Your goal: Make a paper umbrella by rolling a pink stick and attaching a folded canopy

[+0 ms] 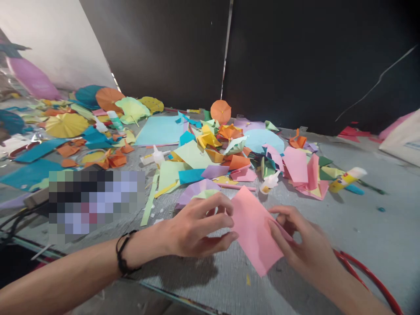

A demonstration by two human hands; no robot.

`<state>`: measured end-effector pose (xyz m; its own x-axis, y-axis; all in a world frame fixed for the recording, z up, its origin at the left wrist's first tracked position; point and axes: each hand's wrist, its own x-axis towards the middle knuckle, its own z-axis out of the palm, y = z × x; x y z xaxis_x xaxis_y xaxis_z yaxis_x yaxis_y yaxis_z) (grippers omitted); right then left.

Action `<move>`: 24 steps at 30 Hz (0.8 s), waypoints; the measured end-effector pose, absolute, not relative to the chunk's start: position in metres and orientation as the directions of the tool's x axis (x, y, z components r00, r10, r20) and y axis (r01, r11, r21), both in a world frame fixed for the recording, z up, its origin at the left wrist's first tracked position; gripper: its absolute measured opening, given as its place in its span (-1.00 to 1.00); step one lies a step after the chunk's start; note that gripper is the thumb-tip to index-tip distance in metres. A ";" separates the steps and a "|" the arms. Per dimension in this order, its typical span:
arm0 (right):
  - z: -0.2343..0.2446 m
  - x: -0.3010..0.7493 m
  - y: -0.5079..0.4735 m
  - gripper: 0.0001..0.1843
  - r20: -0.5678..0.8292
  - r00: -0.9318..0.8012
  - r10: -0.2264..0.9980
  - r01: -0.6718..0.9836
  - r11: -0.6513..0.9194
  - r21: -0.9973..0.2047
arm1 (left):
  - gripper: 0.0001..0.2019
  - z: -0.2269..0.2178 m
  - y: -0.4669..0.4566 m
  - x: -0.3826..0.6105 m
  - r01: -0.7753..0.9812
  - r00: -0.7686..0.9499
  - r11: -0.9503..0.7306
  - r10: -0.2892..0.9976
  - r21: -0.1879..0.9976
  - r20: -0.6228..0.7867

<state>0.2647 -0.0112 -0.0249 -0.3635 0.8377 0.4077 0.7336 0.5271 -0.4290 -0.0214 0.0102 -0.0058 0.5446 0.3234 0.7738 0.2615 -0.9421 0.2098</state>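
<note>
A square of pink paper (251, 229) is in front of me, one corner pointing towards me. At its right side my right hand (303, 245) pinches the paper between thumb and fingers, where the edge bends up. My left hand (198, 225), with a dark bracelet on the wrist, hovers at the paper's left edge. Its fingers are curved and apart, with nothing visible between them. Just beyond the paper stand a small white glue bottle (269, 183) and a lilac pleated paper piece (197, 191).
Coloured paper scraps (210, 157) are heaped across the table's middle. A yellow glue stick (346, 179) lies on the right, with a red looped object (370, 275) nearer me. Paper fans (67, 124) lie at the left. Black panels (311, 61) rise behind the table.
</note>
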 end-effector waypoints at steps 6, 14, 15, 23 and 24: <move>-0.024 0.264 -0.011 -0.84 0.405 -0.371 0.836 0.733 0.531 -0.426 | -0.92 -0.007 0.010 -0.021 0.270 0.550 -0.940 0.330 0.210 0.767; -0.023 0.264 -0.014 -0.84 0.411 -0.367 0.834 0.740 0.530 -0.414 | -0.87 -0.005 0.010 -0.026 0.216 0.577 -0.948 0.316 0.232 0.753; -0.024 0.264 -0.014 -0.83 0.414 -0.369 0.832 0.739 0.533 -0.413 | -0.89 -0.006 0.010 -0.026 0.209 0.568 -0.949 0.313 0.235 0.761; -0.018 0.260 -0.018 -0.87 0.521 -0.275 0.808 0.680 0.547 -0.489 | -0.94 -0.016 0.012 -0.026 0.175 0.507 -0.954 0.299 0.243 0.808; -0.017 0.260 -0.020 -0.87 0.563 -0.220 0.797 0.660 0.546 -0.515 | -0.95 -0.015 0.012 -0.026 0.176 0.508 -0.954 0.301 0.244 0.807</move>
